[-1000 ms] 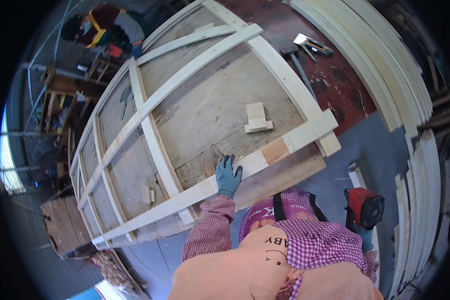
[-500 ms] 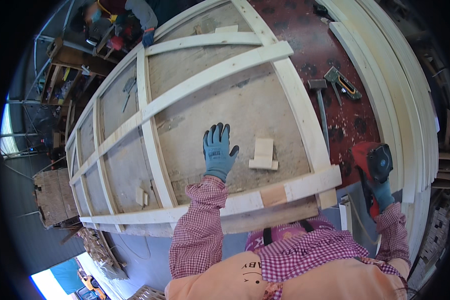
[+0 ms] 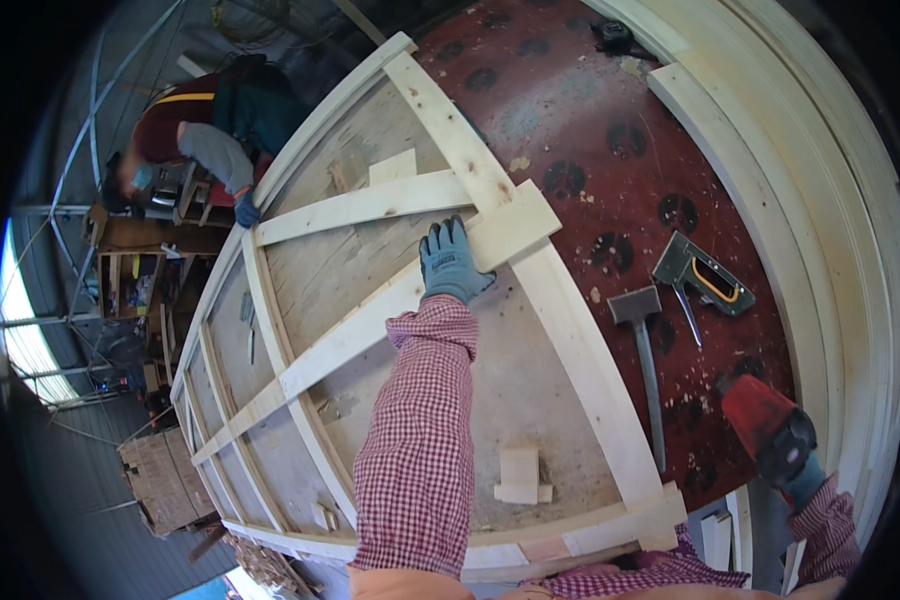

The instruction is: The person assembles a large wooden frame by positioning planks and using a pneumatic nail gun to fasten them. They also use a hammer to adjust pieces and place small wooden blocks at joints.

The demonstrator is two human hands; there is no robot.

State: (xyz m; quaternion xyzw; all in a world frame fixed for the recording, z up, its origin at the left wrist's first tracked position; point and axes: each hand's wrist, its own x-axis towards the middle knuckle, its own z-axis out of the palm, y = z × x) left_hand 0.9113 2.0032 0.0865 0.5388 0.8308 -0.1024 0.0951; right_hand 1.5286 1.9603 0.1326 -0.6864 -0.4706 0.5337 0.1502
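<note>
My left hand (image 3: 454,265), in a blue-grey glove with dark fingertips, lies across the middle slat (image 3: 355,340) of a pale wooden frame (image 3: 560,360). Its fingers stretch past the slat's far edge, and the thumb sits apart by the near edge. This slat's right end overlaps the frame's right side rail. At the lower right, my right hand (image 3: 803,484), gloved alike, is closed around a red and black nail gun (image 3: 770,425), held over the red tabletop. The gun hides most of those fingers.
A hammer (image 3: 645,360) and a manual staple gun (image 3: 707,275) lie on the red tabletop (image 3: 560,120), with a black tape measure (image 3: 613,38) farther off. Long boards (image 3: 830,230) are stacked right. Small wood offcuts (image 3: 520,475) rest inside the frame. Another person's gloved hand (image 3: 247,208) touches its far left side.
My left hand has moved forward from over the panel onto the middle slat. The nail gun has shifted lower in the picture and tilted. The view has moved, and the other person leans lower.
</note>
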